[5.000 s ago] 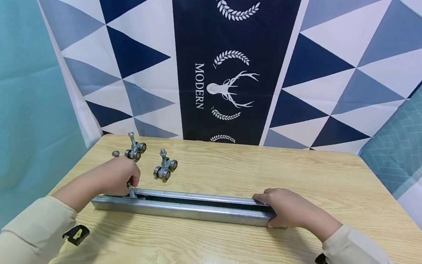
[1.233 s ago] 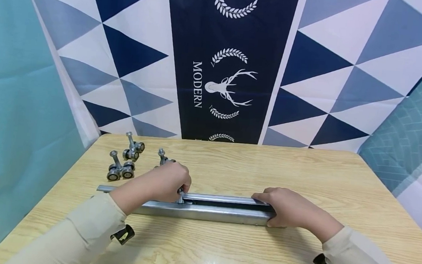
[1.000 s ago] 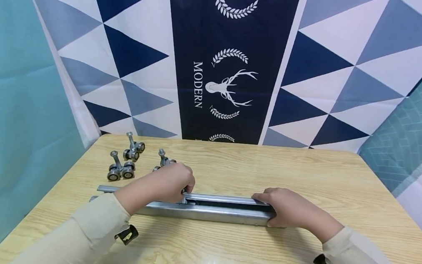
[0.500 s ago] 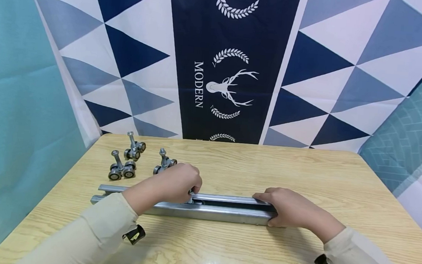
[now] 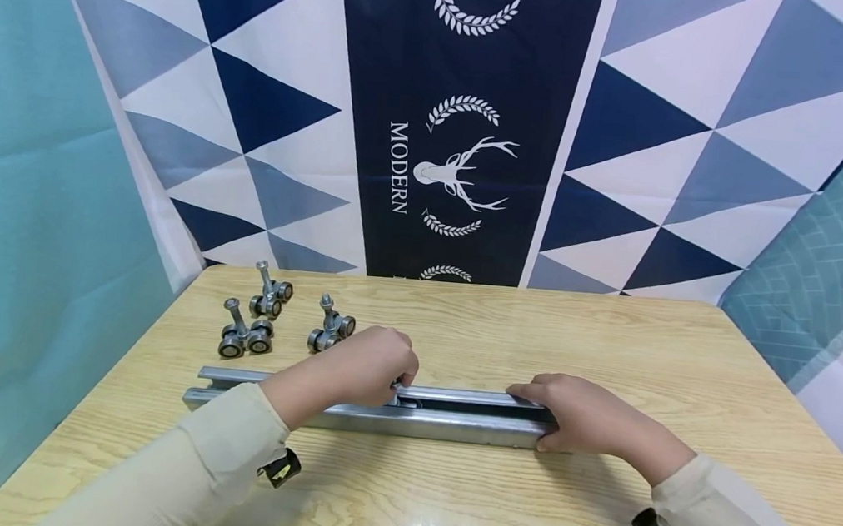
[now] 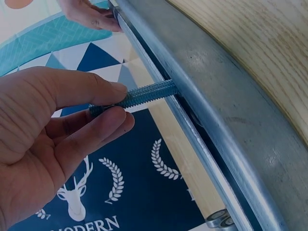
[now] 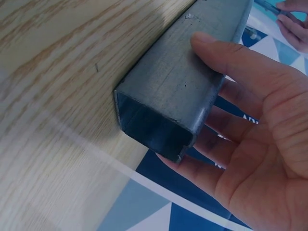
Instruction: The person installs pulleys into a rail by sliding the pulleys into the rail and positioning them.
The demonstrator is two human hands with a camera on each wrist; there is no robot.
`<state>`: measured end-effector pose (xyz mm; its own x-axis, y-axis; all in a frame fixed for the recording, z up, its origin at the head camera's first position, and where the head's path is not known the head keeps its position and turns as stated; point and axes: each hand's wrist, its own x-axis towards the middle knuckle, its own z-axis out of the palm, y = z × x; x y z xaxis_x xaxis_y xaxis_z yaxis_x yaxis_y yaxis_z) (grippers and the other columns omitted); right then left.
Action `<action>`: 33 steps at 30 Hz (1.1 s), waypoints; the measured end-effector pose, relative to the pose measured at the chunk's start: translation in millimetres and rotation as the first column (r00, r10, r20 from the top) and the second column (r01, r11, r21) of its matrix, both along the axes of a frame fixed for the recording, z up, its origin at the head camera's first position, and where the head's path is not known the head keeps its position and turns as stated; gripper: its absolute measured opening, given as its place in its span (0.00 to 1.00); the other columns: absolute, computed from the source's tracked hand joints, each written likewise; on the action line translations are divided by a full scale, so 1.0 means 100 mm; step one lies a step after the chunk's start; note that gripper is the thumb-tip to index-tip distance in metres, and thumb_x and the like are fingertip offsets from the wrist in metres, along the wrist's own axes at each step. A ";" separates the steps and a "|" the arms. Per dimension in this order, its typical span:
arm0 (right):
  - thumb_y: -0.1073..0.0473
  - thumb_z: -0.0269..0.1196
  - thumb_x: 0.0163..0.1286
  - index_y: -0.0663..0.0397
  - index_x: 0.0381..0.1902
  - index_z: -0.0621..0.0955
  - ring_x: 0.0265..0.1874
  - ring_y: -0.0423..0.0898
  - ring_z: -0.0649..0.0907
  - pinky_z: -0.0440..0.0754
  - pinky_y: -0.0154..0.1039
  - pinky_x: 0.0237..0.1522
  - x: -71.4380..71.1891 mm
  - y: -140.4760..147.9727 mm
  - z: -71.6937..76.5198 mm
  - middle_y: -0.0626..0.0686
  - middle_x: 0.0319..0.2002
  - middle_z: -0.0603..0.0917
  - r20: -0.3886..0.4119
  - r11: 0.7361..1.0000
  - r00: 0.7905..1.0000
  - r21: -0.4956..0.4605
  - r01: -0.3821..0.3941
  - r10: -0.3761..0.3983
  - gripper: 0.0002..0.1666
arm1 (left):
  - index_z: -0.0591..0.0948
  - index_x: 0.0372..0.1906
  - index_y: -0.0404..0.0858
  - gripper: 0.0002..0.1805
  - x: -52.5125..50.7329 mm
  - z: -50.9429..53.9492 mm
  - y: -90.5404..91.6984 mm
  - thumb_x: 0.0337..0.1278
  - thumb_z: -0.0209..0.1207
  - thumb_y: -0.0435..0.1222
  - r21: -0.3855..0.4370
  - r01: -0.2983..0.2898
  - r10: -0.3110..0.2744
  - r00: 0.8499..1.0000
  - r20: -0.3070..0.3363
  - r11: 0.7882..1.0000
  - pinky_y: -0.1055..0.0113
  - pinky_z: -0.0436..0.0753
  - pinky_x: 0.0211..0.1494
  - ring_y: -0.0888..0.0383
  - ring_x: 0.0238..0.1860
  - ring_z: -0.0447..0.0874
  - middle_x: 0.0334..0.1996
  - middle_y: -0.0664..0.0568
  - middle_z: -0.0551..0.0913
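Note:
A long steel channel track (image 5: 445, 426) lies across the table with its slot facing up. My left hand (image 5: 375, 367) pinches a threaded bolt (image 6: 150, 93) between thumb and fingers near the middle of the track. The bolt stands up out of the slot; its lower part is hidden inside the channel, where a bit of metal shows beside it. At the right end, my right hand (image 5: 592, 416) grips the track with the thumb on the near side and the fingers over the far side. The right wrist view shows the hollow square end of the track (image 7: 159, 103).
Behind the track's left half stand three roller trolleys with upright bolts: one at the back (image 5: 284, 291), one at the left (image 5: 231, 348) and one nearer my left hand (image 5: 345, 326). The wooden table (image 5: 536, 331) ends at a patterned cloth (image 5: 455, 132).
My left hand has slid the bolt rightward along the slot from near the track's left end, uncovering the left trolley and that end. My right hand keeps its grip in place.

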<state>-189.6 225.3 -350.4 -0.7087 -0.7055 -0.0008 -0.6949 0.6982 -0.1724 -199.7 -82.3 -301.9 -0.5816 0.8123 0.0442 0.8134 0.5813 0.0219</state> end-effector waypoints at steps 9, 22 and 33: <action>0.58 0.78 0.46 0.60 0.61 0.78 0.43 0.47 0.81 0.80 0.48 0.43 0.02 0.07 0.01 0.51 0.46 0.82 0.005 1.000 1.000 -0.031 0.000 0.000 0.42 | 0.81 0.21 0.42 0.11 0.02 -0.01 0.09 0.40 0.62 0.21 0.000 -0.030 0.030 0.999 -0.015 1.000 0.70 0.71 0.30 0.63 0.25 0.65 0.22 0.59 0.73; 0.60 0.77 0.46 0.61 0.60 0.77 0.46 0.49 0.79 0.79 0.46 0.43 0.02 0.33 -0.02 0.54 0.51 0.79 0.093 0.991 0.993 -0.103 0.080 -0.071 0.41 | 0.81 0.21 0.41 0.13 0.04 -0.01 0.14 0.38 0.59 0.19 0.037 -0.013 0.014 1.000 -0.018 0.999 0.71 0.70 0.29 0.62 0.24 0.65 0.22 0.58 0.72; 0.61 0.76 0.50 0.66 0.63 0.73 0.52 0.58 0.78 0.81 0.38 0.47 -0.06 0.54 -0.20 0.62 0.57 0.75 0.480 0.898 0.877 -0.380 0.223 -0.014 0.42 | 0.81 0.20 0.41 0.15 0.04 -0.02 0.21 0.35 0.56 0.17 0.037 0.015 -0.014 0.999 -0.031 0.999 0.71 0.67 0.28 0.62 0.24 0.61 0.22 0.57 0.71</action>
<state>-195.5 278.9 -370.2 -0.7783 -0.6236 -0.0726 -0.3808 0.5609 -0.7351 -195.7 -61.3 -303.7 -0.5674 0.8182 0.0926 0.8226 0.5683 0.0185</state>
